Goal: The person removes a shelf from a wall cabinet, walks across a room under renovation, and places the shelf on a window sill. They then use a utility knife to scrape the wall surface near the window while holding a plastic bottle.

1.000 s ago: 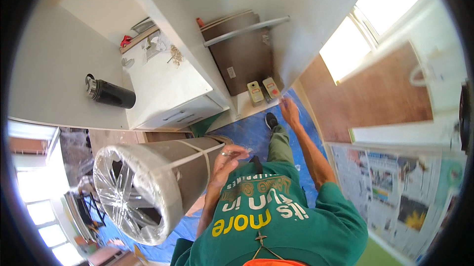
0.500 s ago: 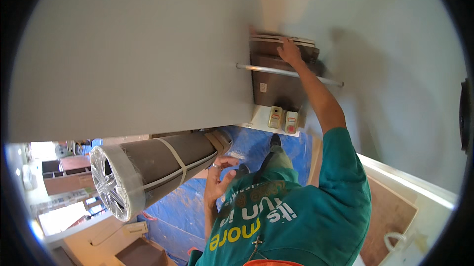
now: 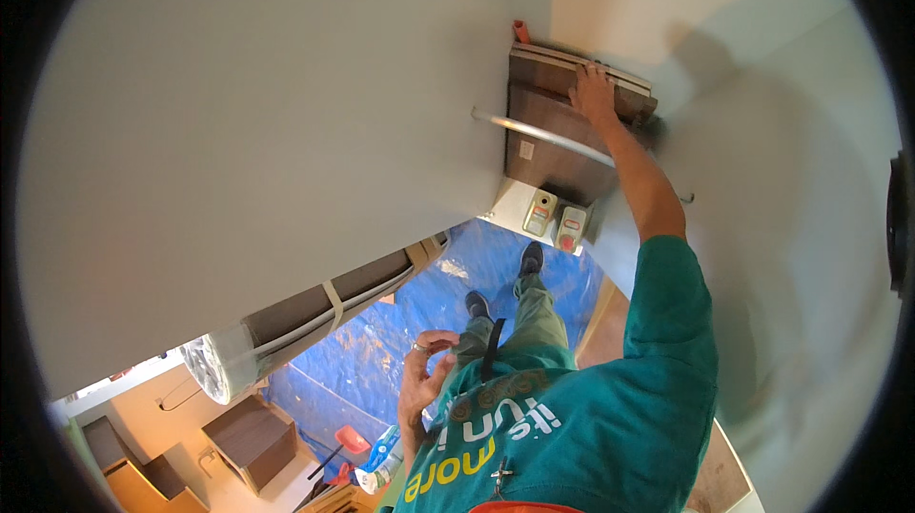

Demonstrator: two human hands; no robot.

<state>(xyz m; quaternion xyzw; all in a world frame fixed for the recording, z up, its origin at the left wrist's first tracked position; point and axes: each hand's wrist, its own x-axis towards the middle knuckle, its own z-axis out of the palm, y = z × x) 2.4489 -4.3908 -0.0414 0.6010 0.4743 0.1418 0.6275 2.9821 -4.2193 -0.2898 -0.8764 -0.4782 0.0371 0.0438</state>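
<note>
My right arm reaches up and forward past a metal rod [image 3: 548,136]. My right hand [image 3: 594,92] lies over the top edge of a stack of brown boards [image 3: 543,113] standing in the wall corner, its fingers hooked over that edge. Several pale board edges show at the top of the stack. My left hand [image 3: 425,375] hangs near my waist, fingers loosely bent and thumb apart, with a ring on one finger and nothing held.
Two pale containers [image 3: 539,213] stand on a white ledge before the boards. A large plastic-wrapped roll [image 3: 291,318] lies along the left wall. Blue sheeting [image 3: 381,337] covers the floor. A red dustpan [image 3: 353,439] and a brown box [image 3: 250,444] are at lower left.
My view has shifted, so the boards sit further right and more of the floor shows. My right fingers have gone over the boards' top edge. My left hand stays near my waist.
</note>
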